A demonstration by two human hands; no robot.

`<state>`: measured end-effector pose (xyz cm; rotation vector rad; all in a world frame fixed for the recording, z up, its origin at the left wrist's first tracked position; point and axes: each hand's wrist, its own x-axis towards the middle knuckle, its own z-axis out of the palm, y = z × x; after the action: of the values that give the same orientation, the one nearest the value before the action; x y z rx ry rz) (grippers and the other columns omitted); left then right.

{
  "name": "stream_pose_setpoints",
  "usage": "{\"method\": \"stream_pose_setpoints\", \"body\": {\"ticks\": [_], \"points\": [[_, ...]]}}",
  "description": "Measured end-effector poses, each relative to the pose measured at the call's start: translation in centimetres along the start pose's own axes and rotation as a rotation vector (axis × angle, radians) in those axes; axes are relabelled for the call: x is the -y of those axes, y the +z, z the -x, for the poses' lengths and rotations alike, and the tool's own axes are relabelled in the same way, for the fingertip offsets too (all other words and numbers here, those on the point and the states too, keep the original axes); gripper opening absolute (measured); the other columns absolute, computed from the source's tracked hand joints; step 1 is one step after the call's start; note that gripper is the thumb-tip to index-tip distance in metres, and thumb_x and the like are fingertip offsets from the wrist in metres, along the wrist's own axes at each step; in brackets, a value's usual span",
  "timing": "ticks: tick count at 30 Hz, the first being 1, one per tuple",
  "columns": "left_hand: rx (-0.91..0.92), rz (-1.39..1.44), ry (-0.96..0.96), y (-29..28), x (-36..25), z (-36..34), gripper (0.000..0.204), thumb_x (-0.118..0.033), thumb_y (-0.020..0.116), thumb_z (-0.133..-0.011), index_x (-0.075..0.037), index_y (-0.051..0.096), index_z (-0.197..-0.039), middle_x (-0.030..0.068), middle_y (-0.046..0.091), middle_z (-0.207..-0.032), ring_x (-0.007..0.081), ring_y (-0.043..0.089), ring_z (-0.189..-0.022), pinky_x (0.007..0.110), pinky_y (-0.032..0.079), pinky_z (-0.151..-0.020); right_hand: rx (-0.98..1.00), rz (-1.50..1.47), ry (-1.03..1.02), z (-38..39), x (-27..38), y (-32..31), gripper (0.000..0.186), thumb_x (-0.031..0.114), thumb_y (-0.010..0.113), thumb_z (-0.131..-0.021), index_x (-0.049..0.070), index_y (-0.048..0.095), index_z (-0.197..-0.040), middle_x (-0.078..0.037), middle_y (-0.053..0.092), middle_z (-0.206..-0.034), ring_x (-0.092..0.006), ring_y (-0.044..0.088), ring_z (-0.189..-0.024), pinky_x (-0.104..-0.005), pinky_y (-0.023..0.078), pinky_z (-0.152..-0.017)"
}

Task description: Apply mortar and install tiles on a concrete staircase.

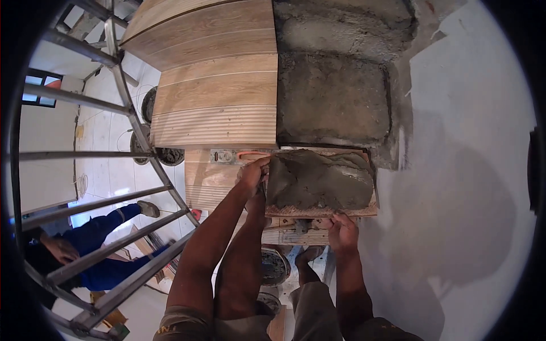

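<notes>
Along the left side of the frame, a metal railing [85, 154] bends downward, its bars running across the view. Past its bars at lower left shows another person's bent leg in blue trousers [101, 228], with a shoe [148, 209] on the pale tiled floor and a hand [61, 249] near the rail. Left of centre, round buckets [140, 145] stand on the floor beside the steps. At upper centre, steps covered in wood-look boards [219, 82] climb toward the top edge, and a grey level [220, 157] lies just below them. At centre, the left hand [252, 172] curls its fingers around the left edge of a tile [296, 212], which sits in the middle of the frame, its upper face thick with wet grey mortar [324, 184]. Below the tile, a bucket of mortar [274, 267] stands near the person's legs. At upper right of centre are bare cement steps [335, 94]. Well apart from the left, the right hand [343, 232] has bent fingers touching the tile's lower edge; whether they clamp it I cannot tell. A pale wall [466, 131] fills the right side
</notes>
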<state>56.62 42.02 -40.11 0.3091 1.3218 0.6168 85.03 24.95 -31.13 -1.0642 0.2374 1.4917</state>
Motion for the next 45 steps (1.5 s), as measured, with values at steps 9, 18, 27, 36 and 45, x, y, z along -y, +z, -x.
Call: {"method": "stream_pose_setpoints", "body": {"ticks": [9, 18, 27, 36, 45], "points": [[0.104, 0.159, -0.034, 1.0, 2.1, -1.3, 0.043, -0.031, 0.056, -0.102, -0.006, 0.059, -0.138, 0.0073, 0.064, -0.127, 0.0223, 0.061, -0.111, 0.036, 0.045, -0.099, -0.115, 0.053, -0.047, -0.9, 1.1, 0.9, 0.036, -0.003, 0.062, -0.088, 0.003, 0.064, -0.123, -0.009, 0.072, -0.112, -0.024, 0.072, -0.099, -0.046, 0.064, -0.089], [0.022, 0.147, -0.052, 1.0, 2.1, -2.3, 0.038, -0.003, 0.052, -0.101, -0.003, 0.057, -0.139, 0.0094, 0.066, -0.126, 0.0225, 0.062, -0.12, 0.035, 0.051, -0.1, -0.131, 0.031, -0.023, -2.4, 1.5, 0.8, 0.022, -0.005, 0.061, -0.085, 0.002, 0.067, -0.106, -0.009, 0.071, -0.104, -0.0234, 0.072, -0.096, -0.0474, 0.059, -0.099], [0.007, 0.005, 0.06, 1.5, 2.6, -2.3, 0.036, -0.002, 0.055, -0.098, -0.006, 0.061, -0.133, 0.0115, 0.069, -0.118, 0.0203, 0.066, -0.107, 0.034, 0.052, -0.093, -0.231, 0.102, 0.004, -3.5, 3.4, 3.8, 0.026, -0.001, 0.066, -0.086, 0.005, 0.066, -0.111, -0.006, 0.069, -0.098, -0.0195, 0.07, -0.094, -0.0458, 0.064, -0.089], [-0.219, -0.639, 0.244, 2.2, 0.3, 2.0, 0.027, -0.022, 0.058, -0.101, -0.002, 0.066, -0.118, 0.0081, 0.066, -0.11, 0.0213, 0.064, -0.104, 0.035, 0.051, -0.084, -0.34, 0.224, 0.043, -4.8, 5.3, 9.3, 0.007, -0.002, 0.062, -0.09, 0.002, 0.062, -0.096, -0.008, 0.065, -0.101, -0.0213, 0.069, -0.089, -0.0435, 0.065, -0.091], [0.017, -1.25, 1.269, 6.1, -7.4, 11.3, 0.03, -0.013, 0.073, -0.086, -0.005, 0.069, -0.114, 0.0106, 0.063, -0.113, 0.0283, 0.061, -0.107, 0.046, 0.05, -0.093, -0.358, 0.187, 0.113, -5.6, 6.2, 10.5, 0.007, -0.005, 0.059, -0.092, 0.002, 0.061, -0.094, -0.01, 0.066, -0.101, -0.0244, 0.072, -0.094, -0.045, 0.065, -0.094]]}}
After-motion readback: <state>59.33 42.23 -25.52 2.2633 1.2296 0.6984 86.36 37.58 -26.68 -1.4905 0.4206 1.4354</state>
